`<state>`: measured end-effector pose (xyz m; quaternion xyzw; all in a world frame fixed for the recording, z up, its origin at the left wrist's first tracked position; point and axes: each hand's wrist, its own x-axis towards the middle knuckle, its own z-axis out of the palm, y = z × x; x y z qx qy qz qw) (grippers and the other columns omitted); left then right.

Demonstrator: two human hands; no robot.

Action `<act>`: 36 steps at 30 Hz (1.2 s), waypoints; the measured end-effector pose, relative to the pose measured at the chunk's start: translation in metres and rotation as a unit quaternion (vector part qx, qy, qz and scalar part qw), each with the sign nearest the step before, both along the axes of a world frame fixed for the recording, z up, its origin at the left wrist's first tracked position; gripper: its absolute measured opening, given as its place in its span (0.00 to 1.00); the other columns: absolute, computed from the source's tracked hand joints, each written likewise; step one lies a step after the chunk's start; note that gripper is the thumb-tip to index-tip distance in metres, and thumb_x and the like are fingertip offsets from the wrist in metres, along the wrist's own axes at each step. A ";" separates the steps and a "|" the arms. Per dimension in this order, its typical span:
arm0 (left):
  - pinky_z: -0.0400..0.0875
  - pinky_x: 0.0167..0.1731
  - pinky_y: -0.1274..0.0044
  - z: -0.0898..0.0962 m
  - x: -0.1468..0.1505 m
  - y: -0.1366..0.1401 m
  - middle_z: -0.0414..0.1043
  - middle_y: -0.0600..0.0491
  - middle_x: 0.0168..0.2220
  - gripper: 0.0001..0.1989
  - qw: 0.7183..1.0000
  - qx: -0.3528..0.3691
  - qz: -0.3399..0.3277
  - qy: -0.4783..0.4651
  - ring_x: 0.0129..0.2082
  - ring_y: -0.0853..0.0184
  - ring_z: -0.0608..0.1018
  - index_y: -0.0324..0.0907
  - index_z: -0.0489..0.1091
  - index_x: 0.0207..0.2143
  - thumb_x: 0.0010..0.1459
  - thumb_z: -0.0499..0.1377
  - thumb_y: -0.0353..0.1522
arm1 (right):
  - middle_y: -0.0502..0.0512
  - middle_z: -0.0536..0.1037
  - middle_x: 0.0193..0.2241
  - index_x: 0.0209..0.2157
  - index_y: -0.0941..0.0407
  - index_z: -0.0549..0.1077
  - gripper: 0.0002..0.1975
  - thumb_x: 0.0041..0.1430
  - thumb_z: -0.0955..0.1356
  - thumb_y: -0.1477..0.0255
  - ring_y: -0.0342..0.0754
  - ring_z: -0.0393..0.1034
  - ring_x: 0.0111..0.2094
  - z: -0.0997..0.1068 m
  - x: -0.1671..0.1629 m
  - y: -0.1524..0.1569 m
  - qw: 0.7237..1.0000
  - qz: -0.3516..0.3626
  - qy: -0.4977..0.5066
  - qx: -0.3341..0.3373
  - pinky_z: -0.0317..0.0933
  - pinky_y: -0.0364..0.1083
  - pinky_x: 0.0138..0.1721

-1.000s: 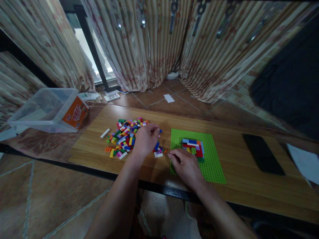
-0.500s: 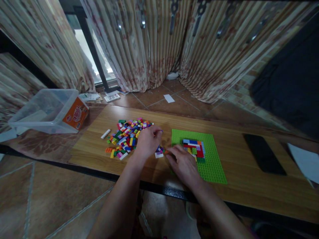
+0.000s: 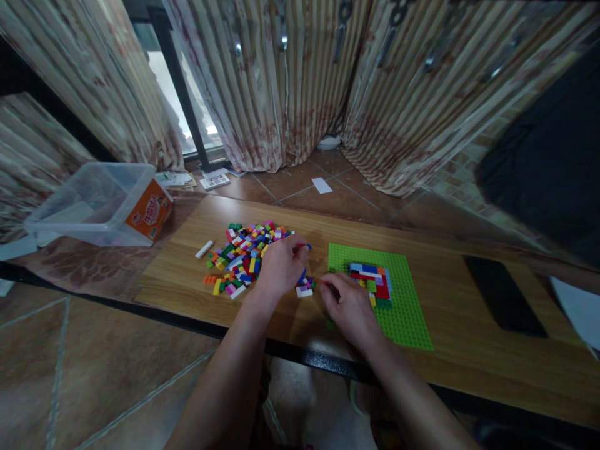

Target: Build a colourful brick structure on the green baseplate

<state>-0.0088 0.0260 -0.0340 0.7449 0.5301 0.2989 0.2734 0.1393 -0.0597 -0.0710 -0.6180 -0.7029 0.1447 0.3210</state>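
Note:
My left hand [image 3: 282, 265] is over the right side of a heap of toy building bricks [image 3: 244, 253]. Its thumb and fingers are pinched together, with a small blue brick [image 3: 308, 247] at the tips. Lower and to the right, my right hand [image 3: 350, 304] is above the left edge of a green baseplate [image 3: 410, 312], fingers curled together. Something small and orange shows at its fingertips, too small to name. On the baseplate stands a brick build [image 3: 382, 284] in red, blue, yellow and other colours, its near left part behind my right hand. A white brick [image 3: 304, 292] lies between the hands.
A long white brick [image 3: 204, 249] lies left of the heap on the wooden tabletop [image 3: 173, 275]. A clear plastic box [image 3: 94, 203] with an orange label stands at the far left. A black phone-like slab [image 3: 504, 294] and white paper [image 3: 574, 306] are at the right.
The whole view has shifted slightly, so the scene sits a little further right. My right hand has drawn slightly right, away from the loose bricks. My left hand keeps its pinch.

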 end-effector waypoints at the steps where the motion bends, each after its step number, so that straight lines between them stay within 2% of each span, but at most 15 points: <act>1: 0.67 0.29 0.79 0.000 0.000 0.000 0.77 0.52 0.29 0.11 1.000 0.000 0.001 0.000 0.29 0.68 0.76 0.41 0.76 0.36 0.59 0.53 0.31 | 0.55 0.76 0.33 0.37 0.56 0.74 0.08 0.61 0.63 0.76 0.48 0.71 0.35 0.000 0.000 0.000 1.000 -0.004 0.017 0.004 0.62 0.46 0.39; 9: 0.66 0.29 0.79 0.000 -0.001 -0.001 0.76 0.52 0.29 0.11 1.000 0.001 0.007 0.009 0.28 0.68 0.75 0.42 0.76 0.36 0.59 0.53 0.31 | 0.57 0.78 0.38 0.41 0.55 0.75 0.12 0.63 0.61 0.74 0.50 0.73 0.39 -0.002 0.000 0.001 0.998 0.004 0.065 0.004 0.64 0.48 0.41; 20: 0.67 0.30 0.78 0.002 -0.001 -0.002 0.77 0.51 0.31 0.11 1.000 0.000 0.007 0.018 0.30 0.67 0.76 0.41 0.76 0.36 0.59 0.53 0.31 | 0.53 0.80 0.33 0.37 0.54 0.75 0.08 0.61 0.63 0.72 0.49 0.74 0.35 0.000 -0.003 -0.001 0.994 -0.037 0.099 -0.022 0.63 0.47 0.38; 25: 0.66 0.30 0.78 0.003 -0.001 -0.002 0.76 0.51 0.30 0.11 1.000 -0.004 0.010 0.029 0.28 0.67 0.75 0.41 0.76 0.37 0.59 0.53 0.31 | 0.54 0.77 0.35 0.33 0.54 0.75 0.07 0.60 0.65 0.73 0.48 0.71 0.38 0.003 -0.006 -0.001 0.991 -0.018 0.132 -0.002 0.63 0.47 0.41; 36: 0.65 0.28 0.77 0.003 -0.004 -0.003 0.75 0.53 0.27 0.11 0.999 0.004 0.010 0.030 0.26 0.68 0.74 0.42 0.76 0.36 0.59 0.53 0.31 | 0.56 0.76 0.36 0.31 0.54 0.76 0.06 0.59 0.67 0.71 0.50 0.70 0.39 -0.006 -0.018 0.000 0.992 -0.056 0.115 0.012 0.63 0.50 0.43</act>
